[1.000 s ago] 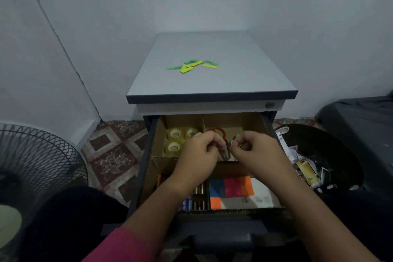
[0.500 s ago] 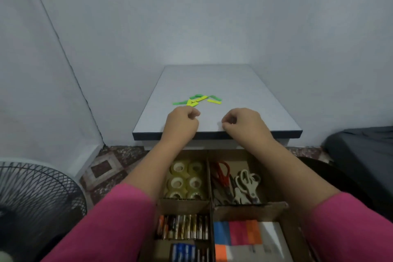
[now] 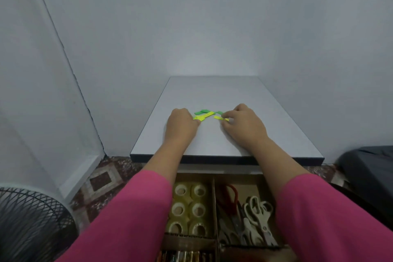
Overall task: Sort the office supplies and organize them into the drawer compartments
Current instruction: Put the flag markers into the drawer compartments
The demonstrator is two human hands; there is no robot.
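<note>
Small green and yellow paper strips [image 3: 203,114] lie scattered on the grey cabinet top [image 3: 214,91]. My left hand [image 3: 181,123] rests at their left end, its curled fingers pinching a yellow strip. On the other side, my right hand [image 3: 243,126] pinches another yellow strip [image 3: 219,117] between thumb and fingertips. Below, the open drawer [image 3: 213,195] has cardboard dividers. Its left compartment holds tape rolls [image 3: 189,208], the right one scissors [image 3: 248,217], and batteries [image 3: 185,256] lie nearer me. My sleeves hide parts of the drawer.
A black fan grille [image 3: 32,225] stands low on the left over the patterned floor tiles [image 3: 102,178]. A dark bin or bag [image 3: 368,176] sits to the right of the cabinet. White walls close in behind and on the left.
Both hands left the scissors compartment, rose over the cabinet's front edge and reached the coloured strips on top. The view tilted up with them.
</note>
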